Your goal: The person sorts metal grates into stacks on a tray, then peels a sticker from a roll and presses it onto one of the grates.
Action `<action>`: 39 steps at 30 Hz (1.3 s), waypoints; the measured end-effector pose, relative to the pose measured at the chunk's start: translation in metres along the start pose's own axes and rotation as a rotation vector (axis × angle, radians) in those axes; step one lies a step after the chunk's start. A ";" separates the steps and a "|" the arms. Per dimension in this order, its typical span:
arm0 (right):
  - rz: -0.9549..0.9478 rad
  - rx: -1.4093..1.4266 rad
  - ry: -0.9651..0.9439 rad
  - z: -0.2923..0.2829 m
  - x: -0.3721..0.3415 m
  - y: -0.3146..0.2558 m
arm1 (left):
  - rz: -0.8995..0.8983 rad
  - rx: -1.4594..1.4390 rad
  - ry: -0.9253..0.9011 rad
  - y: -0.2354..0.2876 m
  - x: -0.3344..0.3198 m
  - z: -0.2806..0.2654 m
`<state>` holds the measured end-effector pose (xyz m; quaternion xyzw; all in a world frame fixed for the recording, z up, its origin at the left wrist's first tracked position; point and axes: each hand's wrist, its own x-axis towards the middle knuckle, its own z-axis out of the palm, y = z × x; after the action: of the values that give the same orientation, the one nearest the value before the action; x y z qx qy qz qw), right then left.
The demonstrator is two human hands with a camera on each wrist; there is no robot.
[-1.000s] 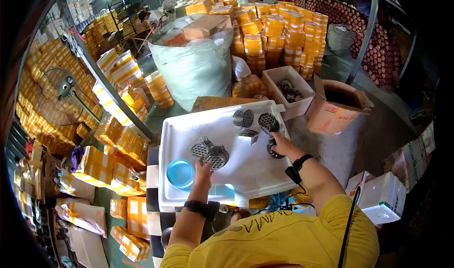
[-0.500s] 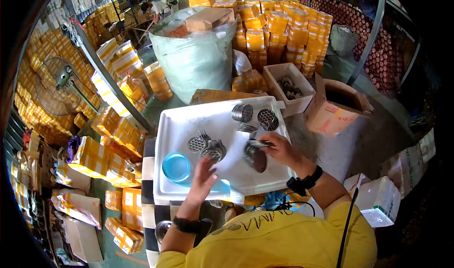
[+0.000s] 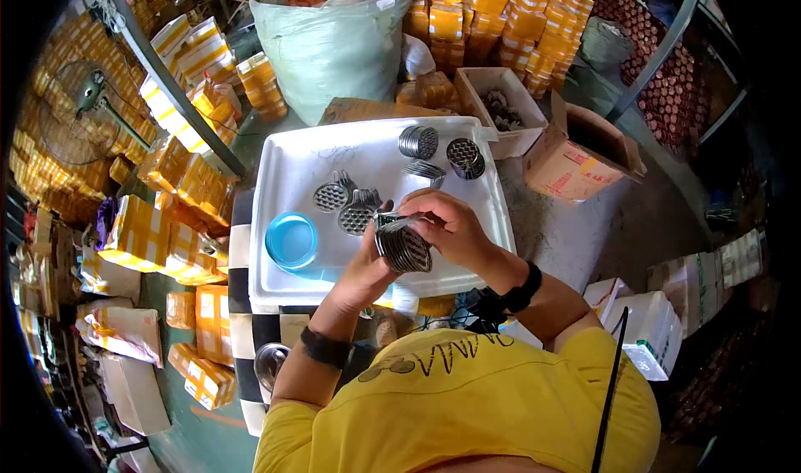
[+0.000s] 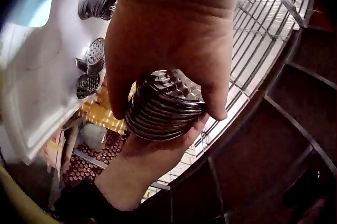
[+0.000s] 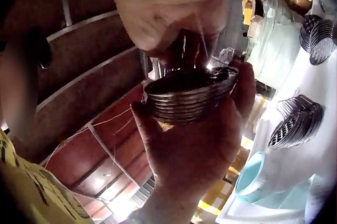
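A stack of round metal pieces with patterned faces (image 3: pixel 404 248) is held above the near part of the white tray (image 3: pixel 334 148). The left hand (image 3: pixel 367 264) grips the stack from its left side; in the right wrist view its thumb and fingers lie on both sides of the stack (image 5: pixel 184 97). From the upper right, the right hand (image 3: pixel 450 227) pinches the narrow ends of the pieces. Other such stacks lie on the tray: one (image 3: pixel 357 216) left of the hands, others (image 3: pixel 418 143) at the far right.
A blue round container (image 3: pixel 292 241) stands at the tray's left. Beyond the tray are a large pale sack (image 3: pixel 329 47), a white foam box (image 3: pixel 501 110) and an open carton (image 3: pixel 580 160). Taped boxes (image 3: pixel 200 173) are piled on the left.
The right hand has brought a stack from the tray's right side toward the middle. The left hand has moved right from the left stacks and taken hold of it. The view has tilted downward.
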<state>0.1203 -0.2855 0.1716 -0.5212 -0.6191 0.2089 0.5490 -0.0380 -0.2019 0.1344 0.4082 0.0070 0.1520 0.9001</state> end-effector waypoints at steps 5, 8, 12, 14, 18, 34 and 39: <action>0.161 0.211 0.000 0.009 0.007 -0.005 | 0.162 0.113 0.078 0.007 -0.005 -0.005; 0.061 0.005 -0.079 0.003 0.011 -0.012 | 0.208 0.269 0.087 0.013 -0.009 -0.012; 0.020 -0.165 -0.083 0.005 0.020 -0.024 | 0.204 0.362 0.091 0.014 -0.011 -0.019; 0.111 -0.157 -0.121 0.009 0.024 -0.025 | 0.181 0.334 0.074 0.007 -0.011 -0.026; 0.253 -0.061 -0.102 0.015 0.025 -0.024 | 0.009 0.497 0.114 0.006 -0.019 -0.015; 0.217 -0.074 -0.350 0.001 0.042 -0.024 | 0.169 0.867 0.182 0.030 -0.027 -0.003; 0.265 -0.106 -0.426 -0.008 0.050 -0.036 | 0.234 1.026 0.273 0.032 -0.032 -0.007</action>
<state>0.1198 -0.2573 0.2273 -0.5701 -0.6571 0.3513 0.3461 -0.0776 -0.1858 0.1496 0.7698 0.1516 0.2798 0.5533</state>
